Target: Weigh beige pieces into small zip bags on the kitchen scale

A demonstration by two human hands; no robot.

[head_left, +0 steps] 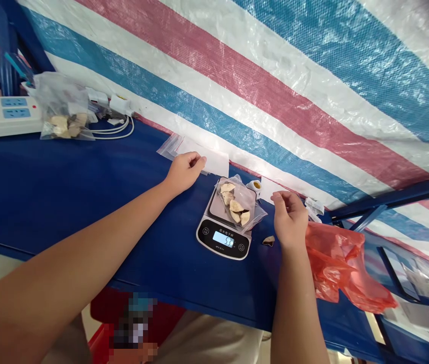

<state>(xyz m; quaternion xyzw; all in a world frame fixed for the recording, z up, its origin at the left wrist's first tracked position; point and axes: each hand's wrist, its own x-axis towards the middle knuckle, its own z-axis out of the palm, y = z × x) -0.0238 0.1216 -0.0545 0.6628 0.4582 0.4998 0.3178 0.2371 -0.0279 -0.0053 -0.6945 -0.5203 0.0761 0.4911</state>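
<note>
A digital scale [224, 241] sits on the blue table, its lit display showing what looks like 53. On its plate lies a clear zip bag [252, 206] with several pale, dried slices [236, 206] in it. My left hand [186, 172] is loosely closed just left of the scale, by a sheet of white paper [214, 157] and flat clear bags [168, 146]. To the right of the scale, my right hand [290, 220] has its fingers curled close to another white paper [269, 190]; whether they pinch anything is hidden. One loose dark-edged slice [269, 241] lies beside that hand.
A red plastic bag [337, 263] lies right of my right forearm. A white roll [254, 186] stands behind the scale. At the far left are a power strip [5, 119], a filled clear bag [64, 108] and white cables [117, 132]. A striped tarp [214, 86] hangs behind the table.
</note>
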